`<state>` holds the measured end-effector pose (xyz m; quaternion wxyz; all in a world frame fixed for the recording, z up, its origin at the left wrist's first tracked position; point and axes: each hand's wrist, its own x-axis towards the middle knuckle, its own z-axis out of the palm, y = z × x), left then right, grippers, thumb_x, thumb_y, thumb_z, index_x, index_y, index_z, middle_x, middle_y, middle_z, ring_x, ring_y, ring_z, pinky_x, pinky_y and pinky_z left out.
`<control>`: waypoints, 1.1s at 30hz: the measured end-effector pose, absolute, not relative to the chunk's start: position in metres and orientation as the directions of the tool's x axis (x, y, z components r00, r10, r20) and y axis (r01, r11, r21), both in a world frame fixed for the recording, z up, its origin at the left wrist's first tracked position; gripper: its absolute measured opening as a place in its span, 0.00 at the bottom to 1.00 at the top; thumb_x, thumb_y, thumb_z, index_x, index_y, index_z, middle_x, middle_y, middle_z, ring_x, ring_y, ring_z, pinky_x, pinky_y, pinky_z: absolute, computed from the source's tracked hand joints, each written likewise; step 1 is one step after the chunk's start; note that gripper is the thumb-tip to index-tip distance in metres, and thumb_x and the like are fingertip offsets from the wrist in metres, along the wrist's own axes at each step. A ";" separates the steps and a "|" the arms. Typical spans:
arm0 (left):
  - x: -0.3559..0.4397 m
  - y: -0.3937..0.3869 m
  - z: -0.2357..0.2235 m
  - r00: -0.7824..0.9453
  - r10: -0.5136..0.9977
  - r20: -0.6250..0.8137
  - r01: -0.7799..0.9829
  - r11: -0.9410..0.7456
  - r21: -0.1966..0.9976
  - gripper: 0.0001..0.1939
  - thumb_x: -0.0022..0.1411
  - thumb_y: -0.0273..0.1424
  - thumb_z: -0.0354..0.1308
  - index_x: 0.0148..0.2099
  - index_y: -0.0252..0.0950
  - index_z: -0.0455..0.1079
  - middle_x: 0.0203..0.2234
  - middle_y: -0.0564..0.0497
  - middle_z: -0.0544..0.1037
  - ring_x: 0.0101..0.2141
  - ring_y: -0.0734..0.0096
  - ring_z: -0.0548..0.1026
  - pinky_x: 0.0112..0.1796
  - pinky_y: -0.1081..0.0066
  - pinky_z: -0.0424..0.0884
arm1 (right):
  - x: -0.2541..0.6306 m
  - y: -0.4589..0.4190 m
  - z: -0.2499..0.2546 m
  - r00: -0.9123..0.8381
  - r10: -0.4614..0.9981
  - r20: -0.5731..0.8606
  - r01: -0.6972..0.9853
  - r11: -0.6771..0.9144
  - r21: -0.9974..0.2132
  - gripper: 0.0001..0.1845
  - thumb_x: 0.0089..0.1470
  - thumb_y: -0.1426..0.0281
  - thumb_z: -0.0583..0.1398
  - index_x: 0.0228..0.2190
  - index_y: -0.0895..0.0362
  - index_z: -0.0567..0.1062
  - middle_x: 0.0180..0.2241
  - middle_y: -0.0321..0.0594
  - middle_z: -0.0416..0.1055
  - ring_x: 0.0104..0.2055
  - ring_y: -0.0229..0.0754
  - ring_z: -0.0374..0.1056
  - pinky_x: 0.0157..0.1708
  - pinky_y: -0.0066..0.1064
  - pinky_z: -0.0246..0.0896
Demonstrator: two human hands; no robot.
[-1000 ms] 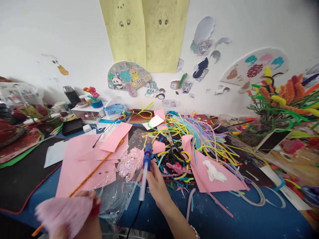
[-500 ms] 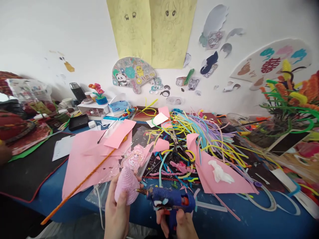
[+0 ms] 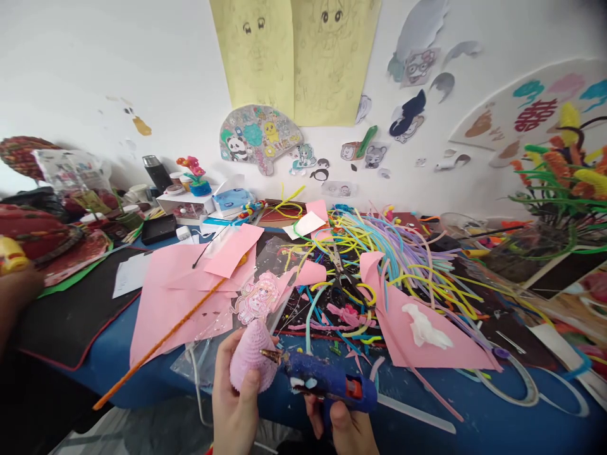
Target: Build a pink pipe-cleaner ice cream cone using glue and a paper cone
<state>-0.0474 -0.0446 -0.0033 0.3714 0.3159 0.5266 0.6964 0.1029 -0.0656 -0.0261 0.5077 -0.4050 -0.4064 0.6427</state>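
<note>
My left hand is wrapped round a fuzzy pink cone, which stands point up with a sticker-like cartoon figure behind its tip. In my right hand is a blue hot glue gun, held by its handle. A pale glue stick extends from the gun's rear. The metal nozzle points left at the cone's right side; whether it touches the surface I cannot tell. Beyond the gun, black-handled scissors rest on the pile.
Many coloured pipe cleaners spread over the middle. Pink sheets lie left, with an orange pipe-cleaner stick across them. A crumpled white tissue sits on pink paper at right. Another person's hand holds something yellow at far left.
The glue gun's nozzle has moved from the cone's lower right edge up onto its right side in view. The other person's hand has come further in with a yellow thing. The view has shifted slightly.
</note>
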 end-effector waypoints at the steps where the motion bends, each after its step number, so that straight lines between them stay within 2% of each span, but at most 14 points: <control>1: -0.047 -0.045 -0.002 -0.525 0.850 0.046 -0.184 -0.166 0.969 0.27 0.49 0.48 0.69 0.48 0.39 0.74 0.42 0.45 0.78 0.44 0.50 0.76 0.43 0.62 0.74 | 0.104 -0.066 -0.026 -0.157 0.982 -0.107 -0.316 -0.153 -0.936 0.36 0.45 0.34 0.58 0.23 0.56 0.75 0.19 0.38 0.67 0.18 0.36 0.57 0.22 0.33 0.59; 4: -0.044 -0.045 0.000 -0.530 0.847 0.042 -0.185 -0.164 0.969 0.27 0.50 0.48 0.69 0.48 0.39 0.74 0.41 0.45 0.78 0.43 0.51 0.77 0.43 0.62 0.74 | 0.104 -0.066 -0.027 -0.155 0.983 -0.103 -0.314 -0.148 -0.938 0.36 0.45 0.34 0.59 0.24 0.56 0.75 0.20 0.40 0.69 0.19 0.37 0.59 0.23 0.33 0.60; 9: -0.041 -0.046 0.003 -0.544 0.838 0.035 -0.196 -0.168 0.966 0.26 0.50 0.48 0.69 0.48 0.39 0.74 0.42 0.45 0.78 0.45 0.50 0.76 0.44 0.61 0.74 | 0.102 -0.068 -0.033 -0.110 0.982 -0.153 -0.372 -0.183 -0.910 0.37 0.43 0.35 0.61 0.33 0.57 0.77 0.22 0.41 0.72 0.19 0.37 0.60 0.23 0.33 0.59; 17: -0.044 -0.046 -0.001 -0.548 0.835 0.044 -0.186 -0.173 0.967 0.26 0.51 0.48 0.68 0.48 0.39 0.73 0.40 0.45 0.78 0.44 0.50 0.76 0.46 0.59 0.74 | 0.104 -0.066 -0.035 -0.139 0.981 -0.136 -0.336 -0.176 -0.925 0.35 0.46 0.36 0.60 0.23 0.57 0.73 0.18 0.37 0.65 0.18 0.35 0.58 0.24 0.32 0.55; 22: -0.048 -0.046 -0.004 -0.543 0.838 0.048 -0.189 -0.177 0.966 0.27 0.51 0.49 0.68 0.48 0.40 0.74 0.39 0.46 0.79 0.42 0.52 0.77 0.45 0.61 0.73 | 0.104 -0.064 -0.033 -0.137 0.984 -0.112 -0.326 -0.152 -0.933 0.35 0.47 0.35 0.59 0.24 0.57 0.74 0.17 0.36 0.63 0.19 0.37 0.59 0.23 0.32 0.55; 29: -0.053 -0.045 -0.011 -0.542 0.835 0.096 -0.208 -0.244 0.947 0.25 0.52 0.48 0.68 0.47 0.38 0.73 0.35 0.49 0.79 0.33 0.63 0.76 0.33 0.71 0.74 | 0.102 -0.066 -0.040 -0.101 0.989 -0.104 -0.292 -0.130 -0.948 0.36 0.49 0.36 0.57 0.26 0.59 0.75 0.17 0.35 0.64 0.20 0.36 0.60 0.24 0.30 0.57; 33: -0.047 -0.044 0.002 -0.455 0.877 0.158 -0.262 -0.301 0.917 0.22 0.55 0.49 0.65 0.43 0.39 0.71 0.30 0.51 0.79 0.27 0.67 0.76 0.28 0.71 0.74 | 0.106 -0.064 -0.046 0.020 1.000 -0.022 -0.099 -0.019 -0.995 0.30 0.54 0.40 0.58 0.30 0.56 0.74 0.21 0.36 0.67 0.22 0.40 0.64 0.24 0.32 0.62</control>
